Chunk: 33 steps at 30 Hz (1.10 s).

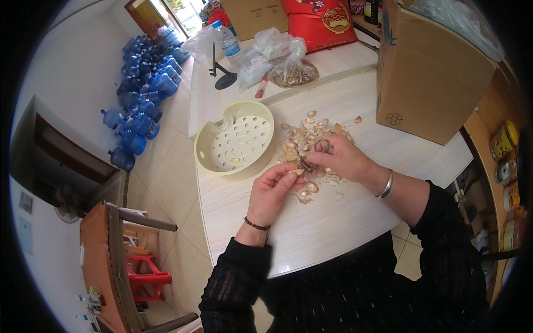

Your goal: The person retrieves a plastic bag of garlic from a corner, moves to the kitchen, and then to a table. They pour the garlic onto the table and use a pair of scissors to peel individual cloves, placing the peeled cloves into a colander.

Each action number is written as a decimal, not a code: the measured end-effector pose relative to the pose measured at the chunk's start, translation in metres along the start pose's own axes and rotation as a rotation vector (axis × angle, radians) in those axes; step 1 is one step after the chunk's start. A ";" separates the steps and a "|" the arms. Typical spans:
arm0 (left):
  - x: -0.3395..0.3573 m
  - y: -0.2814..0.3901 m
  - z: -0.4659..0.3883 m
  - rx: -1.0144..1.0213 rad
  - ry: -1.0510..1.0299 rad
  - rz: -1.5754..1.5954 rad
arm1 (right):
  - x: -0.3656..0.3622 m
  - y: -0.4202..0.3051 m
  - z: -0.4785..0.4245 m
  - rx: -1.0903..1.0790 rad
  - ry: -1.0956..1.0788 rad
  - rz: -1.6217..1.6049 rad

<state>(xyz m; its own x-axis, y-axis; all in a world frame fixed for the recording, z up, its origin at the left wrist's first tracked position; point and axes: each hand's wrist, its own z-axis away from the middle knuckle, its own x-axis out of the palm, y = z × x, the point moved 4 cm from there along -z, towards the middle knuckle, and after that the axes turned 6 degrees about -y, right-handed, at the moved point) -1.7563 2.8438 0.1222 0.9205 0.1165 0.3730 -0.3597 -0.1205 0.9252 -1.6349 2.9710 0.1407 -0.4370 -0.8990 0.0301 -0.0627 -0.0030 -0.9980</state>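
Note:
Between the thumb and fingers of my left hand (272, 187) is a garlic clove (296, 171). My right hand (343, 156) grips a small pair of scissors (322, 145), its blades angled down toward that clove; whether they touch it I cannot tell. Under and behind my hands spreads a pile of unpeeled garlic cloves (310, 129) with bits of skin, partly hidden by my fingers. A few more cloves (311, 187) lie nearer to me. To the left stands a cream plastic basket (266, 156) with a perforated bottom, holding one peeled clove (235, 160).
A tall cardboard box (433, 79) stands at the right. Along the back are a black phone stand (226, 80), a red-handled cutter (261, 88), plastic bags (293, 70), a water bottle (227, 41) and a red sack (318, 25). Blue water jugs (143, 125) line the floor at left.

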 end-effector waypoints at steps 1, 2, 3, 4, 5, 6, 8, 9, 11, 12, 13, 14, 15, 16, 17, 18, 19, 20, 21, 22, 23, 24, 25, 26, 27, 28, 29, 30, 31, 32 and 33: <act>0.000 0.000 0.000 0.027 0.003 -0.023 | -0.001 0.000 0.000 0.004 0.043 0.028; 0.000 0.000 0.000 0.054 0.007 -0.046 | -0.003 0.002 -0.001 0.016 0.068 0.020; 0.000 0.001 0.000 0.082 0.010 -0.068 | -0.005 0.005 -0.002 0.027 0.092 0.011; -0.001 0.002 0.000 0.102 0.024 -0.092 | -0.006 0.006 -0.002 0.039 0.117 0.002; -0.001 0.003 0.000 0.123 0.038 -0.116 | -0.005 0.005 -0.002 0.046 0.109 -0.010; -0.002 0.003 0.000 0.143 0.053 -0.140 | -0.003 0.000 -0.001 0.055 0.100 -0.022; -0.003 0.005 0.001 0.149 0.081 -0.166 | 0.000 -0.004 -0.001 0.033 0.061 -0.011; -0.003 0.006 0.001 0.153 0.093 -0.178 | 0.001 -0.005 0.001 0.002 0.033 0.013; -0.001 0.007 0.000 0.159 0.104 -0.194 | 0.004 -0.011 0.004 -0.068 -0.011 0.048; -0.001 0.007 0.000 0.162 0.111 -0.203 | 0.007 -0.016 0.005 -0.107 -0.029 0.056; -0.001 0.006 0.000 0.149 0.099 -0.194 | 0.010 -0.019 0.006 -0.146 -0.046 0.065; -0.003 0.006 0.000 0.136 0.087 -0.185 | 0.012 -0.022 0.006 -0.272 -0.050 0.184; -0.004 0.005 -0.001 0.123 0.074 -0.176 | 0.014 -0.024 0.007 -0.398 -0.053 0.303; -0.005 0.003 -0.001 0.100 0.077 -0.131 | 0.017 -0.027 0.009 -0.524 -0.055 0.423; -0.006 0.002 -0.002 0.077 0.079 -0.087 | 0.018 -0.027 0.011 -0.498 -0.067 0.460; -0.007 0.000 -0.001 0.054 0.086 -0.044 | 0.021 -0.031 0.013 -0.472 -0.083 0.493; -0.009 0.000 0.000 0.045 0.089 -0.010 | 0.023 -0.033 0.014 -0.447 -0.099 0.527; -0.009 0.000 0.001 0.036 0.093 0.024 | 0.023 -0.032 0.013 -0.431 -0.107 0.530; -0.009 -0.001 0.000 0.026 0.092 0.059 | 0.023 -0.031 0.014 -0.415 -0.110 0.536; -0.009 -0.002 0.000 0.019 0.097 0.057 | 0.022 -0.030 0.014 -0.398 -0.114 0.542; -0.009 -0.002 0.001 0.012 0.102 0.055 | 0.021 -0.027 0.013 -0.353 -0.096 0.464; -0.009 -0.002 0.001 0.004 0.106 0.053 | 0.020 -0.023 0.012 -0.308 -0.076 0.387; -0.009 -0.003 0.000 0.006 0.103 0.047 | 0.019 -0.019 0.012 -0.263 -0.057 0.310; -0.009 -0.003 0.000 0.008 0.099 0.040 | 0.018 -0.017 0.011 -0.213 -0.062 0.271; -0.009 -0.004 0.000 0.009 0.097 0.033 | 0.016 -0.015 0.009 -0.164 -0.069 0.231; -0.009 -0.004 0.000 0.009 0.099 0.003 | 0.014 -0.013 0.008 -0.114 -0.075 0.191; -0.007 -0.003 0.000 0.008 0.101 -0.026 | 0.013 -0.011 0.007 -0.099 -0.073 0.203; -0.007 -0.003 0.000 0.007 0.101 -0.056 | 0.012 -0.010 0.007 -0.084 -0.069 0.216; -0.007 -0.004 0.000 0.001 0.094 -0.040 | 0.011 -0.008 0.006 -0.068 -0.065 0.230; -0.008 -0.005 -0.001 -0.005 0.086 -0.025 | 0.008 -0.007 0.005 -0.047 -0.041 0.242; -0.010 -0.005 0.000 -0.010 0.080 -0.010 | 0.005 -0.007 0.002 -0.027 -0.018 0.253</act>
<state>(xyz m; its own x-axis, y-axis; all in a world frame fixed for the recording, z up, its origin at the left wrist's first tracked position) -1.7633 2.8437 0.1137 0.9089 0.1962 0.3681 -0.3527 -0.1093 0.9293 -1.6346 2.9651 0.1481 -0.4257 -0.8772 -0.2220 0.0230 0.2347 -0.9718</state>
